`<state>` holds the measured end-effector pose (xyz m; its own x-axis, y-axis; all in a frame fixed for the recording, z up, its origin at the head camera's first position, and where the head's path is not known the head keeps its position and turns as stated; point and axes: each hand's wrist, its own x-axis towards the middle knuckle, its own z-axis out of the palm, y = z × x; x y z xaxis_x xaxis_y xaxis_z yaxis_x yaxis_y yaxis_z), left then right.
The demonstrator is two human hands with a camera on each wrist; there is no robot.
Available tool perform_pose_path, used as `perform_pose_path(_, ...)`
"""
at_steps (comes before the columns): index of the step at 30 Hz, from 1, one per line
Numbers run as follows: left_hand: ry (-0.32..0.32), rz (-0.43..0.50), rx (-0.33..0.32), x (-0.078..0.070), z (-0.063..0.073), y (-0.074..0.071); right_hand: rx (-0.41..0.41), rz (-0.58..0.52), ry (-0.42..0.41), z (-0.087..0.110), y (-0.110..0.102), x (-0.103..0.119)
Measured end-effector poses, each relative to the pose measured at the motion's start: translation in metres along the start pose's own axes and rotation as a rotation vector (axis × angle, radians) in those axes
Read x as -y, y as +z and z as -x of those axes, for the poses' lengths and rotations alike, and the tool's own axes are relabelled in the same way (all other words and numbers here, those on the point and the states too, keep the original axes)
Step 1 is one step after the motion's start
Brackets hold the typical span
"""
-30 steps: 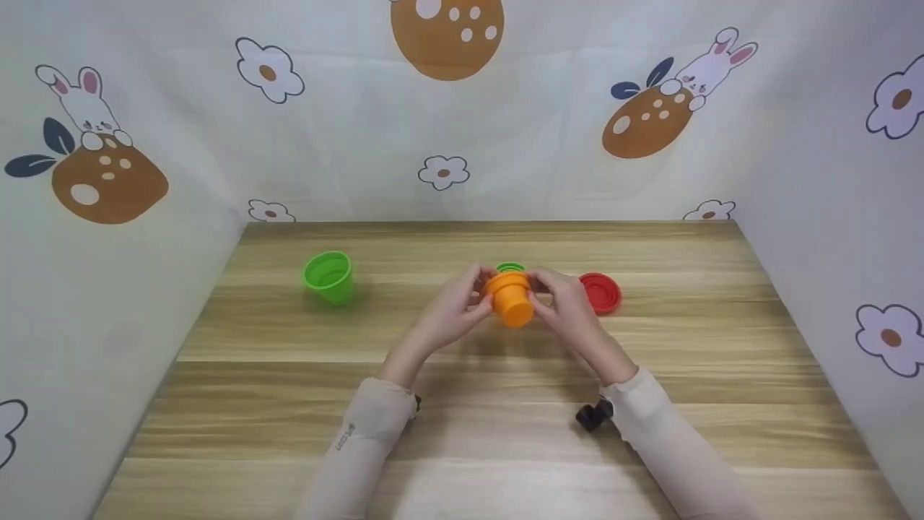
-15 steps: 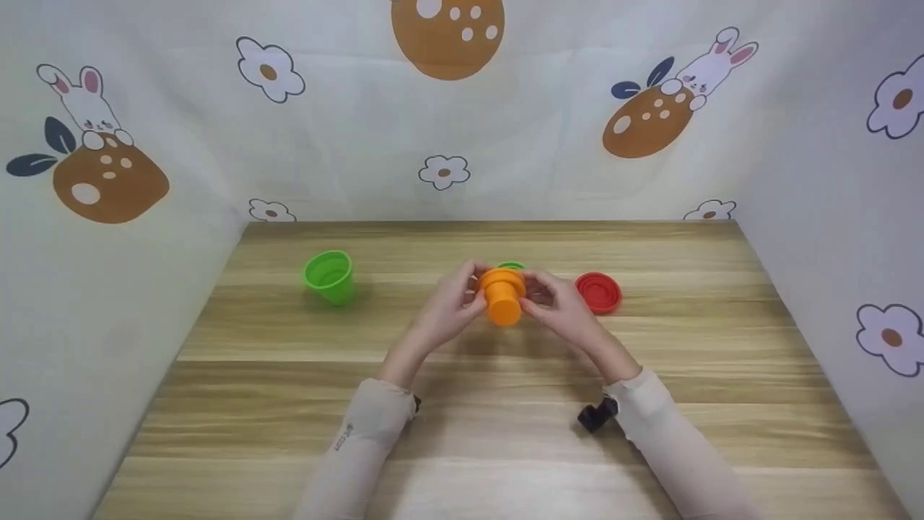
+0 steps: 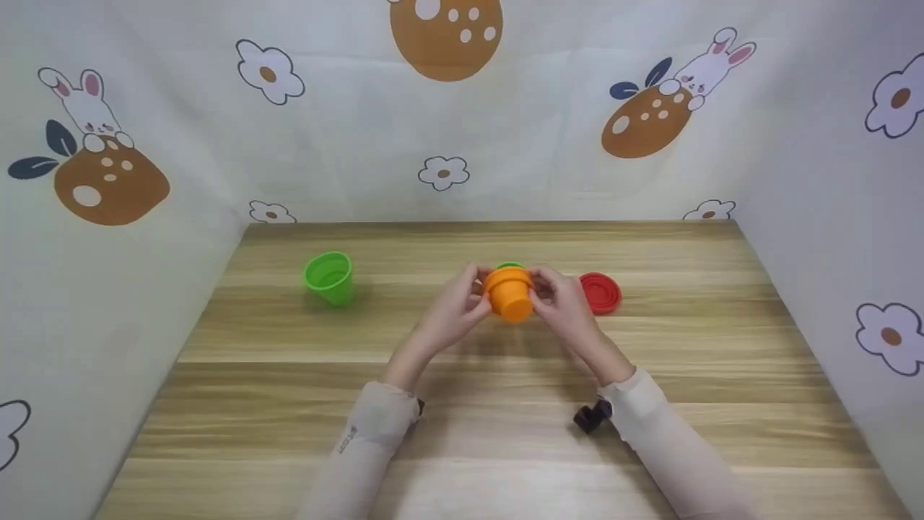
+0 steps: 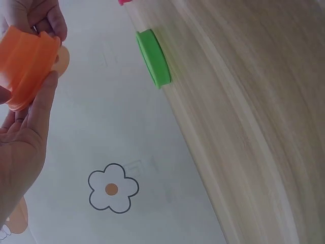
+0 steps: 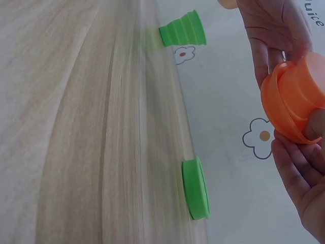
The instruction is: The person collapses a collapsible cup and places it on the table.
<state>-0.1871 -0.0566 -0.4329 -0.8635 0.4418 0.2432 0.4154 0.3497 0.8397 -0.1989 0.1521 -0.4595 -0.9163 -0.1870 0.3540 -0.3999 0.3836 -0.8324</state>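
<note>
An orange collapsible cup [image 3: 511, 295] is held above the table between both hands, its base tilted toward the head camera and its wide rim facing away. My left hand [image 3: 456, 303] pinches its left side, thumb near the body and fingers at the rim. On the other side my right hand [image 3: 567, 303] grips it the same way. The right wrist view shows the orange cup [image 5: 292, 99] with its folded rings stepping out unevenly below the rim. Behind it, partly hidden, lies a flattened green collapsible cup [image 4: 154, 58].
An expanded green cup [image 3: 329, 278] stands at the left back of the wooden table [image 3: 491, 433]. A flattened red collapsible cup [image 3: 600, 293] lies right of the hands, its left edge covered by the right hand. Patterned cloth walls [image 3: 346, 130] enclose the table.
The orange cup swung slightly left, then back to the right, in both hands. Its body looks a little shorter now. The other cups have stayed where they were.
</note>
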Motion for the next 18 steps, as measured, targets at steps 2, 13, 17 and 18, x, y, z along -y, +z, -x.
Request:
perform_pose_path(2,-0.002,-0.001,0.002,0.000,0.000,0.000,-0.001,0.002,-0.004,0.000,-0.001,-0.001)
perform_pose_path(13,-0.025,0.003,-0.014,0.000,-0.002,0.001,0.101,-0.282,0.014,0.002,-0.009,-0.005)
perform_pose_path(17,-0.031,-0.005,-0.018,0.000,-0.002,0.000,0.186,-0.407,0.022,0.003,-0.013,-0.003)
perform_pose_path(18,-0.031,-0.007,-0.019,0.000,-0.002,0.000,0.210,-0.428,0.028,0.003,-0.014,-0.002)
